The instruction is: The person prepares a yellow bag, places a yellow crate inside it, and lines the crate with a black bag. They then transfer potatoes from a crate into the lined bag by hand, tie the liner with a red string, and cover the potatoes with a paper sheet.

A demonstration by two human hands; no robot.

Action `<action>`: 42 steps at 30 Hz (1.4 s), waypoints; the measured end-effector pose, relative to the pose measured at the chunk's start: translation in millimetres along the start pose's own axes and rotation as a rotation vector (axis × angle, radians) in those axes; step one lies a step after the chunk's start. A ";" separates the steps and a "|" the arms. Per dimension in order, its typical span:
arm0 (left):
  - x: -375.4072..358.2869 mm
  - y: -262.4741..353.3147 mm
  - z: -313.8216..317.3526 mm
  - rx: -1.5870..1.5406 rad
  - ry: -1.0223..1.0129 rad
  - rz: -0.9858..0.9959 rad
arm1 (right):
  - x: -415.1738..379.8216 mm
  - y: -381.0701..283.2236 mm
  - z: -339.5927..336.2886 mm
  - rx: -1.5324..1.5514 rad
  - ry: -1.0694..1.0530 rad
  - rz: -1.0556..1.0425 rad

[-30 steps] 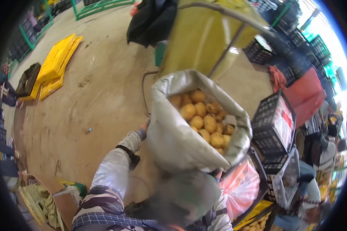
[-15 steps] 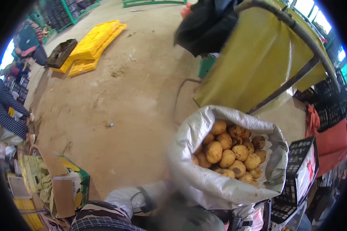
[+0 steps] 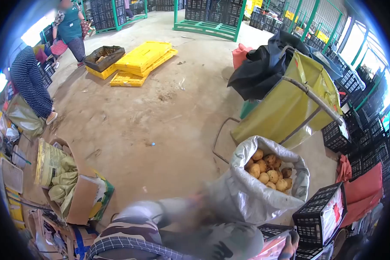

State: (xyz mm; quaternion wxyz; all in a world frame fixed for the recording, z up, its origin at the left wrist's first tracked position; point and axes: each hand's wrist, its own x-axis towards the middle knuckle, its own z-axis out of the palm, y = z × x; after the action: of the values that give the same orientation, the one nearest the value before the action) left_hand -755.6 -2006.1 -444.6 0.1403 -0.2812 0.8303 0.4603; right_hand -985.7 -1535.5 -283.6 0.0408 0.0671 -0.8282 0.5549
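Note:
A silvery woven sack [image 3: 258, 184] stands with its mouth rolled open, and potatoes [image 3: 272, 175] show inside. My left hand [image 3: 198, 203] reaches to the sack's lower left side at the end of a pale sleeve. Motion blur smears its fingers. Low at the right, beside the sack's base, my right hand [image 3: 291, 243] shows only in part near a black crate, its grip unclear. My camouflage-trousered knee [image 3: 240, 240] is close against the sack.
A yellow sheet on a metal frame [image 3: 286, 104] stands behind the sack. Black crates [image 3: 320, 214] are at the right. A cardboard box [image 3: 82, 197] sits at the left, yellow crates [image 3: 143, 58] farther off. Other people [image 3: 30, 82] are at the far left.
My view has lifted and pulled back, so the sack looks smaller and more of the hall shows. My left hand stays by the sack's side, blurred.

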 end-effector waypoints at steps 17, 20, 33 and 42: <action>-194.4 347.3 86.3 -0.226 -0.054 0.973 | -180.1 140.0 -198.9 -0.448 0.247 0.781; -154.0 303.7 176.6 0.313 0.054 0.757 | -187.0 181.5 -211.8 -0.366 0.298 0.678; -140.0 317.8 223.3 0.598 -0.234 0.461 | -299.8 162.8 -243.4 -0.043 0.245 1.077; -154.0 326.1 268.8 0.448 -0.443 0.546 | -309.2 98.6 -263.7 -0.481 0.366 1.187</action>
State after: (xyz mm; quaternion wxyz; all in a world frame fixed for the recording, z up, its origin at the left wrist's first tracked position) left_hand -833.4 -1591.1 -289.7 0.2460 0.0924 0.9037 0.3381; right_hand -697.5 -1234.4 -317.2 -0.1180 -0.5066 -0.8050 0.2851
